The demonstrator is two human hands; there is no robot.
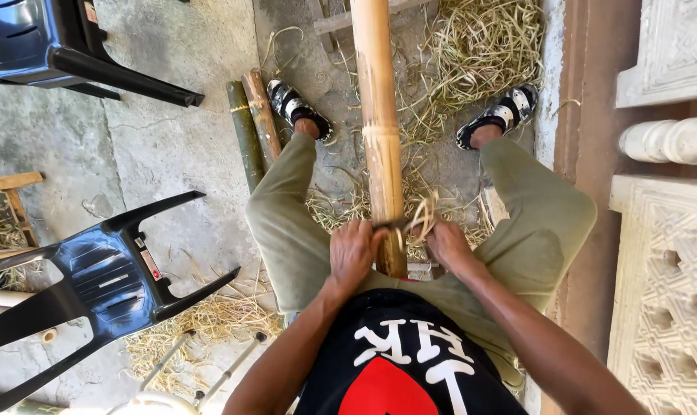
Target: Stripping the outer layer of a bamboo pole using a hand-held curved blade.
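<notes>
Bamboo pole (379,131) between both hands' fingers (361,234)

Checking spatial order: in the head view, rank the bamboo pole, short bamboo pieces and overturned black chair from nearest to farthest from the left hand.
From the left hand:
1. Bamboo pole, touching, centre.
2. Short bamboo pieces, upper left.
3. Overturned black chair, far left.

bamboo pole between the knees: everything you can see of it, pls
The bamboo pole is a thick, straight, tan-yellow culm with darker streaks and a visible node ring partway along. It runs from the top edge of the view down between the seated person's legs to the lap. The left hand and the right hand flank its near end, gripping a dark blade laid across it. Pale curled shavings lift beside the blade.
</notes>
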